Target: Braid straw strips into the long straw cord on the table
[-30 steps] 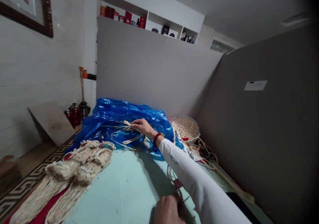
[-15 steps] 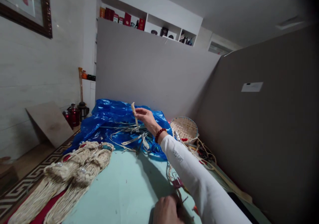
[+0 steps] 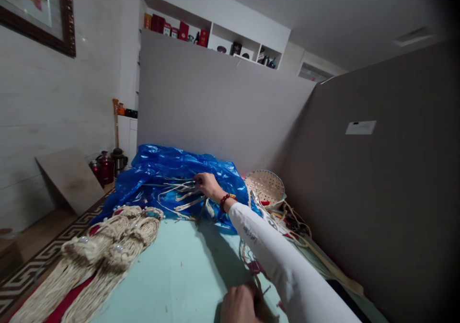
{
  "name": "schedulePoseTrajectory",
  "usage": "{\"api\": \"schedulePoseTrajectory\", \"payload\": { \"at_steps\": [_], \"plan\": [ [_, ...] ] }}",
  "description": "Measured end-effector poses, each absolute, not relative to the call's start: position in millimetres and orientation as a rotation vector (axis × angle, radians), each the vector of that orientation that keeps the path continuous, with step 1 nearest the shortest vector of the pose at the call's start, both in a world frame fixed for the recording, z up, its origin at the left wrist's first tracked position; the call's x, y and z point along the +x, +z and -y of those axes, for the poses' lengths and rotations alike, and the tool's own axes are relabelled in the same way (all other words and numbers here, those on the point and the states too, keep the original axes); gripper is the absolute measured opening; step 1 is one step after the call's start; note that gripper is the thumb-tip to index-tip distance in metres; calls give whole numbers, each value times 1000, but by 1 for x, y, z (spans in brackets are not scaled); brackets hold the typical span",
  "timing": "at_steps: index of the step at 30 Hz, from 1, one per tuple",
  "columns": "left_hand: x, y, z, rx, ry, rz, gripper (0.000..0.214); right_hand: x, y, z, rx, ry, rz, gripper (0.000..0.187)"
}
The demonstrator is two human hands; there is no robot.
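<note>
My right hand, with a red bead bracelet on the wrist, reaches forward over a crumpled blue plastic sheet. Its fingers are pinched at a bundle of pale straw strands spread on the sheet; the tips are partly hidden. At the bottom, my left hand is curled closed on the pale green tabletop, around thin straw strands that come out beside its fingers. A dark red binder clip lies just beyond it, partly behind my white right sleeve.
Braided straw pieces with pearly beads lie on the left over red cloth. At the back right stands a woven basket, with cords and tools in front of it. Grey panels enclose the back and right. Red flasks stand at left.
My right hand has lowered from above the blue sheet onto the straw strands. The pale strip it held up is no longer visible upright. My left hand stays in place.
</note>
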State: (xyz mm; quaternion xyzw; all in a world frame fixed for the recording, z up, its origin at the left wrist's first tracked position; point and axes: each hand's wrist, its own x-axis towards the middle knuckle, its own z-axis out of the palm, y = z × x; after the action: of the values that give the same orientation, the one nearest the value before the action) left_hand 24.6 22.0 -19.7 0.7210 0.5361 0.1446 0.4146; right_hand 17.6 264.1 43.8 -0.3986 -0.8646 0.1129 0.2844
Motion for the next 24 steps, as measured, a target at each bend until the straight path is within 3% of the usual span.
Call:
{"api": "schedulePoseTrajectory", "payload": {
  "at_steps": [6, 12, 15, 24],
  "plan": [
    [24, -21, -22, 1805, 395, -1347, 37, 22, 37, -246, -1012, 262, 2705, 22],
    [23, -18, -21, 1831, 405, -1340, 35, 13, 16, -233, -1137, 198, 2665, 20],
    [23, -17, -21, 1828, 393, -1340, 36, 9, 30, -235, -1088, 326, 2528, 16],
    [23, -12, -17, 1784, 425, -1375, 35, 7, 106, -229, -757, 928, 1851, 31]
  ]
}}
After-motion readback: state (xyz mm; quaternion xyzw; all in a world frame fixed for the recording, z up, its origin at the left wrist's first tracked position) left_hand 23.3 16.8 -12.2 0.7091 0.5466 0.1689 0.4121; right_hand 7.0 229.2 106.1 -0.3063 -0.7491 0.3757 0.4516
